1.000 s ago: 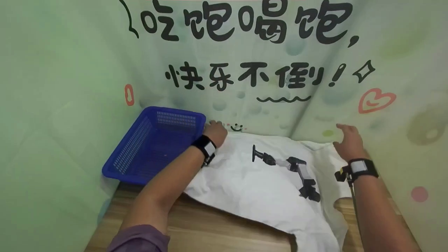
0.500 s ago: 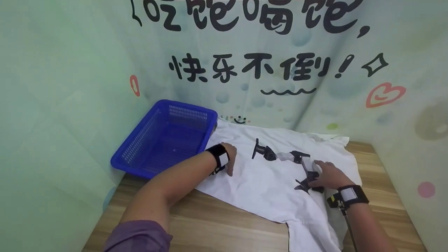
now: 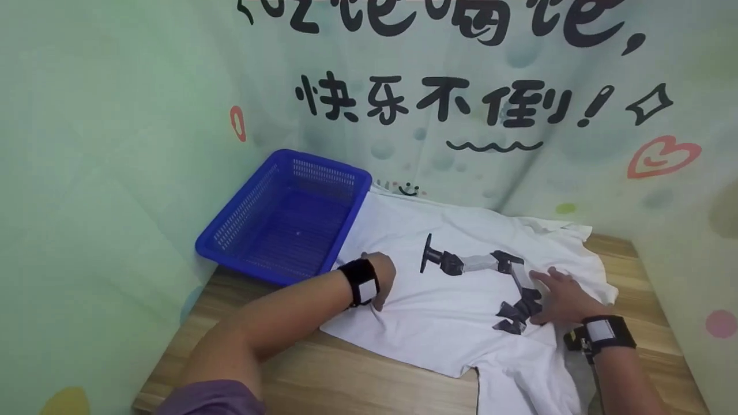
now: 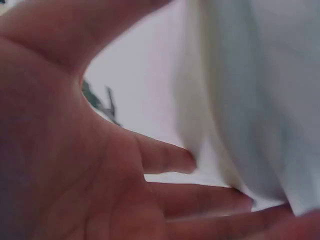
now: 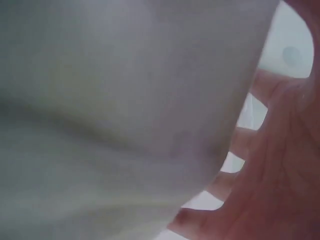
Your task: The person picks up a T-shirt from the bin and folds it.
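Observation:
A white T-shirt (image 3: pixel 426 317) with a black-and-grey jointed-arm print (image 3: pixel 478 265) lies spread on the table, slightly wrinkled. My left hand (image 3: pixel 383 278) rests on its left part beside the basket, wrist bent, fingers pointing down toward the cloth. In the left wrist view that hand's fingers reach out fairly straight beside pale folds of fabric (image 4: pixel 240 100). On the shirt's right side, my right hand (image 3: pixel 565 297) lies with spread fingers just right of the print. Pale cloth (image 5: pixel 110 120) fills most of the right wrist view and partly covers those fingertips.
A blue plastic basket (image 3: pixel 277 230) stands at the back left, against the shirt's left edge. Wooden tabletop (image 3: pixel 323 374) shows in front and along the right. Printed green curtains (image 3: pixel 144 144) enclose the back and sides.
My left hand has come from the far corner by the basket toward me. My right hand has dropped onto the shirt beside the print. The shirt's right side lies flatter.

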`<state>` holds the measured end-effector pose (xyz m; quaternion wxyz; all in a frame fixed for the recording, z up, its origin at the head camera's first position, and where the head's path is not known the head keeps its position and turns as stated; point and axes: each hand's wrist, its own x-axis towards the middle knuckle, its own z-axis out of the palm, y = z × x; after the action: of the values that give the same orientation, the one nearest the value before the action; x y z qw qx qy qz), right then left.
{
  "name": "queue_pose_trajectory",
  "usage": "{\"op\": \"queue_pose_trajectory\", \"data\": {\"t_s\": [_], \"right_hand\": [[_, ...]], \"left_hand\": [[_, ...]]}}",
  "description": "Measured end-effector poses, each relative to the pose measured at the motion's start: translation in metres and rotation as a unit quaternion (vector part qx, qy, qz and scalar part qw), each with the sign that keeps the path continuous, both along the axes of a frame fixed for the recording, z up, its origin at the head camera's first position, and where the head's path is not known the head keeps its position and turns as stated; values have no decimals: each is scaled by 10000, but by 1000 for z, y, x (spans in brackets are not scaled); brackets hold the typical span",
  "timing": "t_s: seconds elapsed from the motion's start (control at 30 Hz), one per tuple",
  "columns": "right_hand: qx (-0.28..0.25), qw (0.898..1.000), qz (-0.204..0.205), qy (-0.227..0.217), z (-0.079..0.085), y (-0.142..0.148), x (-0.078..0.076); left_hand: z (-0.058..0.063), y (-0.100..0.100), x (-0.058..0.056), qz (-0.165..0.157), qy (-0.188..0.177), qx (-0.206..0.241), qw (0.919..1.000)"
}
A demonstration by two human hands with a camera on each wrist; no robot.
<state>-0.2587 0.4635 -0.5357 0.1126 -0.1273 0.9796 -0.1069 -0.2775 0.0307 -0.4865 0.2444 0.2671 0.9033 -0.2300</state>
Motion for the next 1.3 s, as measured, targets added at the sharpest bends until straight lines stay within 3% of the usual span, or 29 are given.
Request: {"op": "queue_pose_trajectory", "data": {"t_s": [0.1,0.17,0.27,0.33,0.4,0.5,0.63,0.77,1.0,1.3], "right_hand": [[-76,9998,-3,160,1,4,6],[-141,9992,-13,366,6,-1,12],[-292,9973,-160,651,22,-16,35],[-315,9960,-225,809,34,-29,58],[-299,9948,-247,937,43,-42,85],[-154,9945,-268,999,48,-59,123],[-56,9961,-314,824,35,-71,160],[-142,9940,-440,987,13,-67,180],[-237,9914,-306,1251,-10,-46,191],[-92,9990,-289,341,-6,-35,203]], "left_hand": [[-3,-11,19,123,391,1048,9936],[-9,-20,34,69,786,1457,9862],[-22,-36,54,197,1023,2137,9713],[-33,-49,66,217,958,2611,9603],[-42,-62,76,305,661,3039,9499],[-50,-79,86,344,320,3391,9396],[-52,-97,92,612,255,3488,9348],[-51,-108,94,778,360,3432,9353],[-52,-117,103,927,293,3318,9383],[-54,-115,117,729,660,3080,9463]]}}
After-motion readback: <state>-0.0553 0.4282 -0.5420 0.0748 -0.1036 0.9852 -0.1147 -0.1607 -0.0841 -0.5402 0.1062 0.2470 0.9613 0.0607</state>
